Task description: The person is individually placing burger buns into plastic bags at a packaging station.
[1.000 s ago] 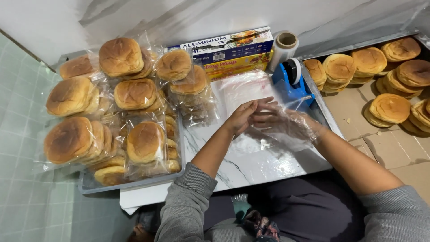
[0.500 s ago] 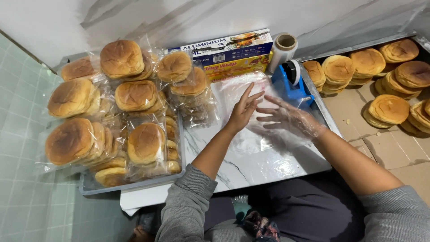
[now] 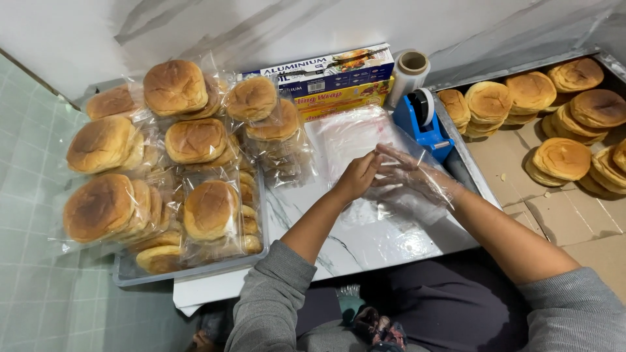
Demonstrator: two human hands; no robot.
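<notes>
Our right hand (image 3: 414, 177) sits inside a thin clear plastic bag (image 3: 427, 195), its long axis along our forearm, mouth toward us; our left hand (image 3: 357, 177) pinches it closed-grip over the white marbled counter (image 3: 365, 244), beside green tiled floor (image 3: 32, 300).

Thin, clear, glossy plastic bag (image 3: 417, 186) over a smooth marbled tabletop (image 3: 365, 241); matt brown cardboard (image 3: 554, 202).
</notes>
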